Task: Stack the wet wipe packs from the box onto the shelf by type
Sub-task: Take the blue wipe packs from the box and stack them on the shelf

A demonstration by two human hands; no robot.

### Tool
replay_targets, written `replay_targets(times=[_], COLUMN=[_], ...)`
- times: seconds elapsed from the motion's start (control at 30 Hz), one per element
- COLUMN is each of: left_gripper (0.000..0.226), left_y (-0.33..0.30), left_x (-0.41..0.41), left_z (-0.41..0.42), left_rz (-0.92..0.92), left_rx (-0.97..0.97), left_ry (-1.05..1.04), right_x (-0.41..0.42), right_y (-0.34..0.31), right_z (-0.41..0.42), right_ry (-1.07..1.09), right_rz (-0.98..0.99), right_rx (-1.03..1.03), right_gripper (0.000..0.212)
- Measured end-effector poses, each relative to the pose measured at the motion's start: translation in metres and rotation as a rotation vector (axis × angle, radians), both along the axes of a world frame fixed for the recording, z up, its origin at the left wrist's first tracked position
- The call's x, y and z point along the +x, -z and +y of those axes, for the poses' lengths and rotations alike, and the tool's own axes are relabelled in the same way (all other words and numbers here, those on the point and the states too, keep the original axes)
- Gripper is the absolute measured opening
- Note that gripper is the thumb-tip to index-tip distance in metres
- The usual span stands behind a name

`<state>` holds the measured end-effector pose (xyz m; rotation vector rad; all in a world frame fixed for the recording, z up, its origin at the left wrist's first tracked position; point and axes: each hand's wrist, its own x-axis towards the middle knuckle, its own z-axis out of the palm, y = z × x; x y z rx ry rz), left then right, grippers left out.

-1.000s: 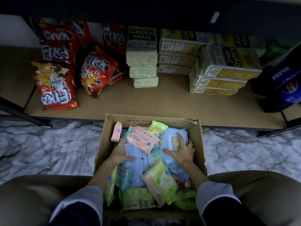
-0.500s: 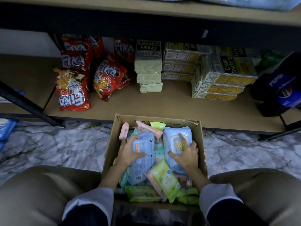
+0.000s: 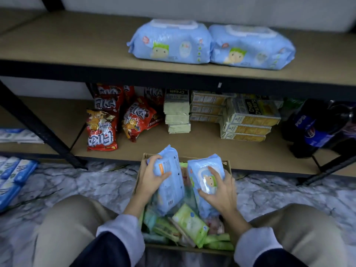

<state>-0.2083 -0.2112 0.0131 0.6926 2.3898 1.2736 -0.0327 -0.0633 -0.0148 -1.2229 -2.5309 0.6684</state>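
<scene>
Cardboard box (image 3: 225, 164) sits on the marble floor (image 3: 77, 185) btwn the person's knees, just in front of the lower shelf (image 3: 202, 149). L hand (image 3: 152, 178) has its grip closed on a blue wipe pack (image 3: 169, 182), back side w/ printed label facing up, raised above the box's L half. R hand (image 3: 221, 191) has its grip closed on a 2nd blue wipe pack (image 3: 204, 178), lid side up, above the box's R half. The 2 packs are just beside each other. Still in the box, under them: green wipe packs (image 3: 190, 224) plus some pink ones, jumbled. Above the box, on the upper shelf (image 3: 77, 45), 2 blue lidded wipe packs (image 3: 210, 43) lie side by side, touching. Behind the box on the lower shelf: red Fika snack bags (image 3: 102, 130), cream cracker packs (image 3: 248, 120), Pepsi bottles (image 3: 316, 128).
</scene>
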Motion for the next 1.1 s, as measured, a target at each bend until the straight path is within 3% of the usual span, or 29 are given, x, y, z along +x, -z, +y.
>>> replay_targets(times=[0.23, 0.6, 0.83, 1.1], left_gripper=[0.044, 0.041, 0.037, 0.046], left_y=[-0.094, -0.260, -0.351, -0.383], left_x=[0.005, -0.010, -0.060, -0.145], left_z=[-0.005, 0.008, 0.055, 0.129], left_rz=[0.196, 0.511, 0.518, 0.377], left_rx=[0.193, 0.497, 0.581, 0.532], left_ry=[0.099, 0.110, 0.117, 0.072], right_x=[0.001, 0.014, -0.023, -0.094], right_y=[-0.100, -0.274, -0.372, -0.429], right_z=[-0.003, 0.019, 0.076, 0.144], right_ry=[-0.002, -0.097, -0.083, -0.037], right_rz=[0.111, 0.373, 0.389, 0.278], right_rx=[0.104, 0.211, 0.311, 0.276], right_gripper=[0.085, 0.070, 0.069, 0.065])
